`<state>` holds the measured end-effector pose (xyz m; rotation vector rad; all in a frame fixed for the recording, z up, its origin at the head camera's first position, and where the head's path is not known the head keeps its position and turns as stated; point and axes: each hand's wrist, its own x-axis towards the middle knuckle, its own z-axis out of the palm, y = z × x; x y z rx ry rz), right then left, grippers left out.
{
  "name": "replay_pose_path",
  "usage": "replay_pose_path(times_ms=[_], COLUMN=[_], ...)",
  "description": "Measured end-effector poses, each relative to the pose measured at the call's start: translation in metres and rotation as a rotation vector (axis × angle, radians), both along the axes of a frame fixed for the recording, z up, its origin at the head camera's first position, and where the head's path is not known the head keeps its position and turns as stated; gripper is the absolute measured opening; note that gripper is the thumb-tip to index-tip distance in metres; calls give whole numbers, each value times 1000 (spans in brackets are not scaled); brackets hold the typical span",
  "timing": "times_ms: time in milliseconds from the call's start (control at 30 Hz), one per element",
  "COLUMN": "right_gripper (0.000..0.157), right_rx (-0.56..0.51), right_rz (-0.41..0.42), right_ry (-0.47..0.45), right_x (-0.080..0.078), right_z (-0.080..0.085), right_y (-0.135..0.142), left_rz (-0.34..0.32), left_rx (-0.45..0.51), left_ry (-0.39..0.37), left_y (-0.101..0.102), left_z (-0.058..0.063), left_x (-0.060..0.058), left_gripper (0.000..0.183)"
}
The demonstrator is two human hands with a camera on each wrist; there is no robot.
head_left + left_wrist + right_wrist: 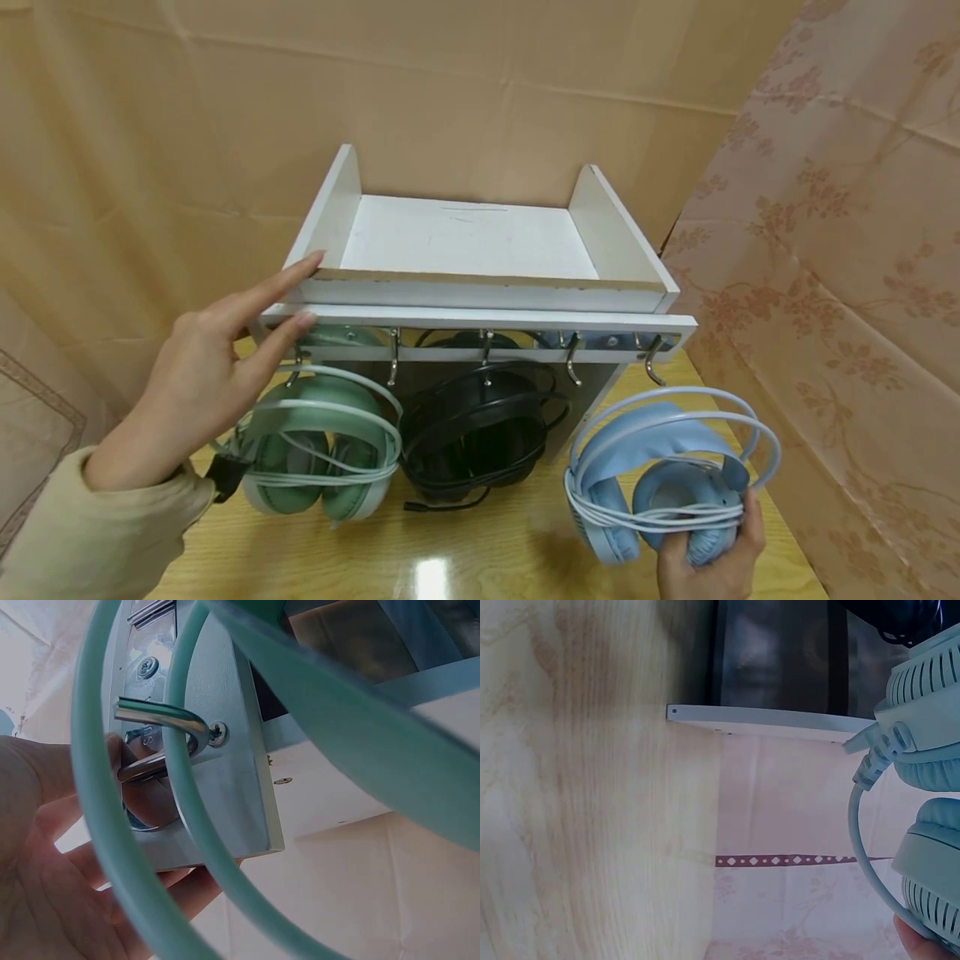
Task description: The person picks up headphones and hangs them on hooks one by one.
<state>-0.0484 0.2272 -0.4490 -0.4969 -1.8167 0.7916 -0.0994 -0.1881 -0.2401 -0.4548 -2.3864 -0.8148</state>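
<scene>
My left hand [202, 367] grips the left end of a white hook rack [480, 318]; its thumb is in front and other fingers reach behind the board [225, 810] in the left wrist view. Close by, green headphones [322, 400] hang on the leftmost hook [196, 729]. My right hand [716, 567] holds light blue headphones [637, 442] by the right ear cup, in front of and below the rack's right end. A pale cable is wound around their ear cups. Only a fingertip [915, 941] of that hand shows in the right wrist view, beside an ear cup [930, 877].
A black headset [465, 425] with a microphone boom hangs at the rack's middle. Two bare hooks, including the rightmost hook [654, 364], stick out on the right. An open white shelf [465, 242] tops the rack, which stands on a wooden table [360, 558] before a beige curtain [450, 100].
</scene>
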Motion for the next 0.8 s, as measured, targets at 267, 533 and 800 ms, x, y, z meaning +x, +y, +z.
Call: replay_pose_path(times_ms=[267, 533, 800], right_gripper=[62, 62, 60], right_rx=[14, 9, 35], right_rz=[67, 49, 68], right_ry=[95, 84, 118], right_x=[-10, -11, -13], right_z=[-2, -3, 6], right_y=[5, 5, 0], left_rz=[0, 12, 7], left_rx=[-7, -15, -9], left_ry=[8, 26, 14], left_y=[0, 0, 0], left_z=[0, 1, 0], left_x=[1, 0, 0], left_gripper=[57, 57, 58])
